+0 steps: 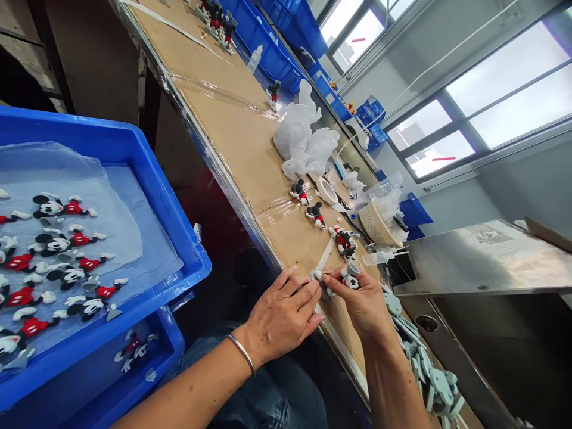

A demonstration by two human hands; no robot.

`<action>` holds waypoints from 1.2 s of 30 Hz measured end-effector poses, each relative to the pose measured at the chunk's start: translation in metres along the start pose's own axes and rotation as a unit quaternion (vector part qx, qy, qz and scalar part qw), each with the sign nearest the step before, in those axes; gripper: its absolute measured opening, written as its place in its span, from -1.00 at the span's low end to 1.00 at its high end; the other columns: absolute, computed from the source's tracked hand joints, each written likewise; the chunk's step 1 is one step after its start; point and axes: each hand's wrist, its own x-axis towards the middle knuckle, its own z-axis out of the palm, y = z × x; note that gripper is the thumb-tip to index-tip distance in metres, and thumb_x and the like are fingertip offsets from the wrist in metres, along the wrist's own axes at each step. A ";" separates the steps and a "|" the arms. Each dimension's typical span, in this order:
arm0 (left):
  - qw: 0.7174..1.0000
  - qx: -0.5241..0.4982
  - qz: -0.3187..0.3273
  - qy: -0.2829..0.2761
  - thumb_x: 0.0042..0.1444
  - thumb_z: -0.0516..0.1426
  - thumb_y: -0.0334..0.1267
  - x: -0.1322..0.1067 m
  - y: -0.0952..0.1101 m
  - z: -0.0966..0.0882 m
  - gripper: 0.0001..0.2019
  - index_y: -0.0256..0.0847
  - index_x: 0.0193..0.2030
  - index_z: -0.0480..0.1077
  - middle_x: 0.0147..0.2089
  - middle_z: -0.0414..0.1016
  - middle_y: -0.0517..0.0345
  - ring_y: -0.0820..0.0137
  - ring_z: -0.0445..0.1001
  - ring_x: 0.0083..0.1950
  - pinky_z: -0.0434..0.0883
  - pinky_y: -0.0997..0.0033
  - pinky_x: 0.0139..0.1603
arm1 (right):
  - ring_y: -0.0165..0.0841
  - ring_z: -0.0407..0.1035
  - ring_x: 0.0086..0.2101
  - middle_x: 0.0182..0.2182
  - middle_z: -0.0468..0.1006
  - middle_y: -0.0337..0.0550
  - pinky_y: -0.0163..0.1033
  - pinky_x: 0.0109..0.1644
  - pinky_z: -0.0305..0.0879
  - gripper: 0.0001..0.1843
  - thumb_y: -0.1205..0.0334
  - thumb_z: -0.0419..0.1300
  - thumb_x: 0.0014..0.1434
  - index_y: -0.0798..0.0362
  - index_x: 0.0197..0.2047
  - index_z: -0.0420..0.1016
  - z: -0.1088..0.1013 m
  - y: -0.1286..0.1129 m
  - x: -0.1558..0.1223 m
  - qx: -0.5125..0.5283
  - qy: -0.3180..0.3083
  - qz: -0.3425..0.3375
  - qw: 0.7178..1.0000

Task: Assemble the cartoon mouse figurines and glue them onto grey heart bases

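A small black, white and red Mickey Mouse figure (351, 281) is held between my hands above a cardboard-covered workbench (232, 131). My left hand (283, 313), with a metal bangle at its wrist, pinches a white gloved arm of the figure (318, 275). My right hand (360, 298) grips the figure near its head and body. A strip of pale plastic (324, 257) lies on the bench just beyond my fingers. Several similar figures (316, 214) stand or lie close by, some partly tangled.
A blue plastic tray (179, 262) at the left holds several figures on a translucent sheet. Pale flat moulded pieces (429, 372) lie heaped at the lower right. Farther along are a plastic bottle (378, 257), a wicker basket (378, 223), white plastic bags (304, 131) and a steel surface (473, 256).
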 end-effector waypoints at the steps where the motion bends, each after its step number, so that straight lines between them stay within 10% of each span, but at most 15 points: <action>1: 1.000 -0.001 0.000 0.000 0.27 0.05 -0.18 0.000 0.000 0.000 -0.62 -0.35 0.13 0.37 0.10 0.50 0.07 0.26 0.36 0.15 0.04 0.12 0.40 | -0.37 0.36 -0.41 -0.50 0.50 -0.27 -0.25 -0.25 0.33 -0.68 0.15 0.52 -0.26 0.06 -0.52 0.48 -0.001 0.001 0.000 -0.004 -0.003 -0.005 1.000; 36: 1.000 -0.025 0.014 0.000 0.25 0.07 -0.25 -0.002 -0.004 -0.001 -0.64 -0.39 0.13 0.37 0.10 0.51 0.02 0.25 0.37 0.15 0.04 0.08 0.40 | -0.20 0.48 -0.31 -0.35 0.65 -0.13 -0.10 -0.14 0.31 -0.90 0.20 0.33 -0.03 0.03 -0.40 0.60 0.006 -0.009 -0.009 -0.211 -0.009 -0.086 0.974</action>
